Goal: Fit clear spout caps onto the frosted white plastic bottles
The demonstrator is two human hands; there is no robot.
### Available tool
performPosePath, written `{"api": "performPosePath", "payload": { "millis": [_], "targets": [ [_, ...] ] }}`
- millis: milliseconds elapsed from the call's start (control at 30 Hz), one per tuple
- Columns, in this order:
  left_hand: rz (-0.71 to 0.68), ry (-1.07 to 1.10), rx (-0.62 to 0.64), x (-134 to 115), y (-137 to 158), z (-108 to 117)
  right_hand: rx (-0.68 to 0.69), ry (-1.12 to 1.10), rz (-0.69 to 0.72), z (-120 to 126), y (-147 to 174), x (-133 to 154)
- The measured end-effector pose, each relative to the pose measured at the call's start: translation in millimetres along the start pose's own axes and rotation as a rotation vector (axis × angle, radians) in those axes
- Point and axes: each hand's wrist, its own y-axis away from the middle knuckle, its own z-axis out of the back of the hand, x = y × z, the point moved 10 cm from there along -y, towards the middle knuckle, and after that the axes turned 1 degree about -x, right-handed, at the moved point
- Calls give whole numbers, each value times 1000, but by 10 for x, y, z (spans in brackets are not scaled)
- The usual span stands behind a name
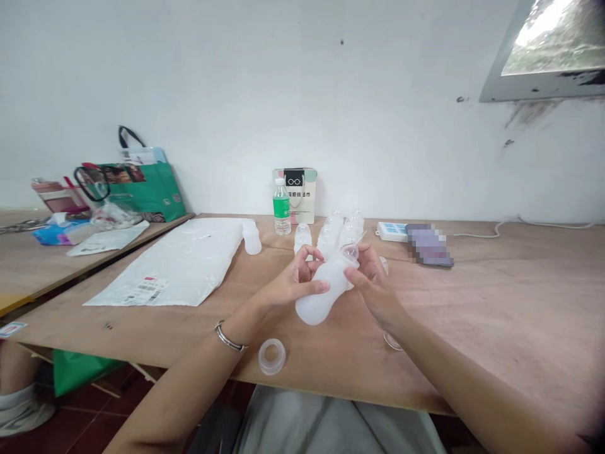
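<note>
Tilted above the table, a milky white baby bottle (317, 305) is held between both hands. My left hand (302, 276) grips its side with thumb and curled fingers. At the bottle's upper end, my right hand (373, 277) closes around the mouth, where a clear nipple or cap piece (350, 252) shows; how it is seated I cannot tell. A translucent screw ring (272, 357) lies near the table's front edge, below my left wrist. Behind the hands stand several baby bottles (331, 228) with clear domed tops. Partly hidden by my right forearm is a clear round piece (392, 342).
On the left lie a white mailing bag (179, 258) and a small white bottle (252, 239). A water bottle (282, 211) and a paper gift bag (307, 189) stand against the wall. To the right are a power strip (391, 231) and a phone (430, 246).
</note>
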Motion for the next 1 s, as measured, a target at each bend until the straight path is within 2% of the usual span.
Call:
{"api": "performPosePath", "payload": {
  "millis": [100,233,367,533,700,867,1000],
  "targets": [
    [-31,-20,17,-44,9,-16,53,-65,-16,-59,26,-12],
    [-57,-42,33,-92,15,-37,-19,-46,29,8,36,21],
    [-45,-82,-41,-92,11,41,43,-102,25,-62,53,5],
    [-23,-92,-19,-39,10,34,-20,22,36,-15,51,14],
    [-15,-115,-52,-20,4,67,66,-34,3,-89,53,-51],
    [-14,-181,-76,-13,3,99,-48,4,11,32,32,-49],
    [-59,-283,-111,-46,13,114,-1,-34,10,-44,36,-49]
  ]
}}
